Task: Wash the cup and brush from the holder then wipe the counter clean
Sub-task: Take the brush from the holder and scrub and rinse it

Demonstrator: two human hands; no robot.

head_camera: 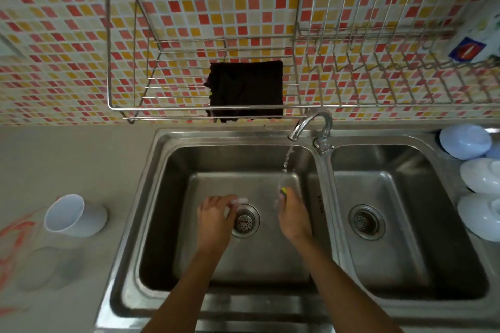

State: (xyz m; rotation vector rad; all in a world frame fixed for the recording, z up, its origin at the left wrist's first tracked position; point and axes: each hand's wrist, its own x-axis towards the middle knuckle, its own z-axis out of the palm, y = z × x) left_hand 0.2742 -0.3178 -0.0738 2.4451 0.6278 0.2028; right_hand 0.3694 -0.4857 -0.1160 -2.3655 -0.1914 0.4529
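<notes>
Both hands over L basin. R hand point(293, 217) fingers curled on brush point(283, 191), under tap stream point(286, 159). L hand point(216, 215) pinches small pale item, can't ID. Cup point(74, 215) tipped on counter point(81, 159), well apart. Risk: wet brush slips toward drain point(244, 220); splash onto counter.
</notes>
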